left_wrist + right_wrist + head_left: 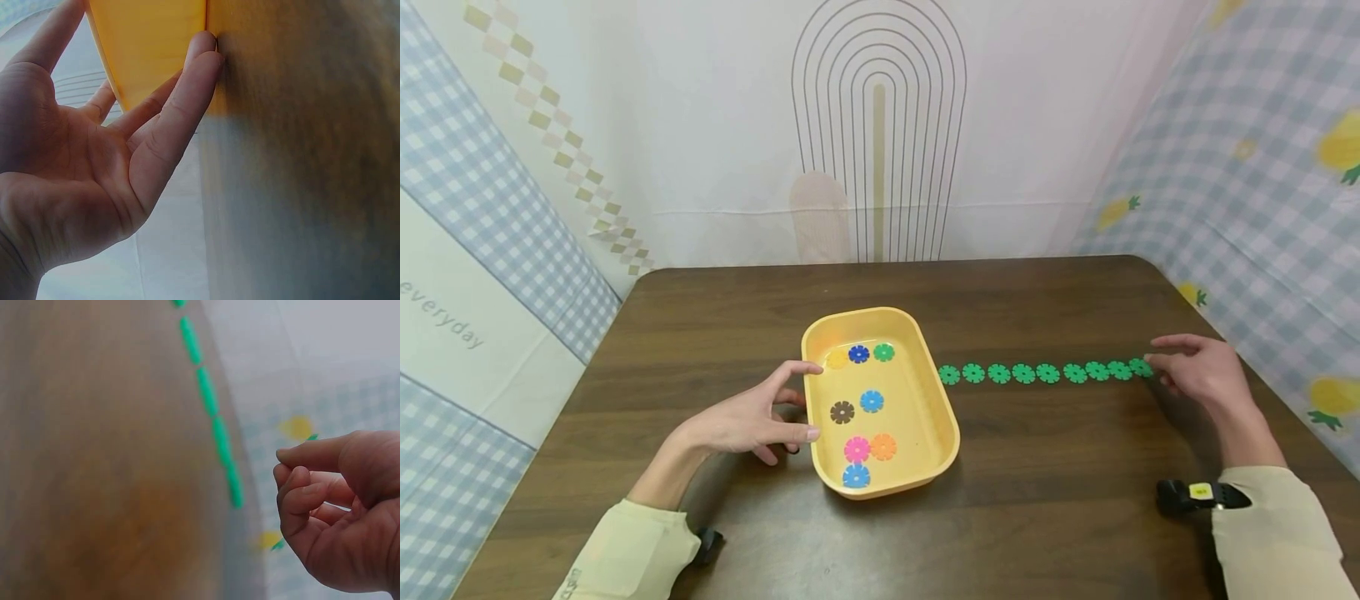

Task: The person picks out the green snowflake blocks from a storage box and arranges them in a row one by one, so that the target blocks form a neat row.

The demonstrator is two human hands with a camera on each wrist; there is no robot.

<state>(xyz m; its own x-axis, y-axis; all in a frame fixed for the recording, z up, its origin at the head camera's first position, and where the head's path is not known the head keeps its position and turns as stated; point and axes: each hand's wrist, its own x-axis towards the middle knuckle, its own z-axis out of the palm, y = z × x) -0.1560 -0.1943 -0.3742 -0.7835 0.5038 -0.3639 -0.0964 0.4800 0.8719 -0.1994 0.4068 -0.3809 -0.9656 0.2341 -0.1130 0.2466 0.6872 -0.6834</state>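
At the left side of a yellow plastic tray (940, 433) is my left hand (747, 421), its thumb and a finger lapping over the rim and other fingers against the outer wall. In the left wrist view the yellow wall (150, 50) shows beyond those fingers. Several green notched discs (1048, 372) form a straight row on the table, running right from the tray. By the row's far right disc is my right hand (1206, 371), fingertips right at its edge. The right wrist view shows that hand (337, 512) with loosely bent fingers and nothing in them.
Inside the tray lie several loose discs, among them a brown disc (842, 412), a pink disc (857, 450), an orange disc (883, 447) and a dark blue disc (859, 354). The dark wooden table (1022, 533) meets a patterned cloth (715, 167) behind.
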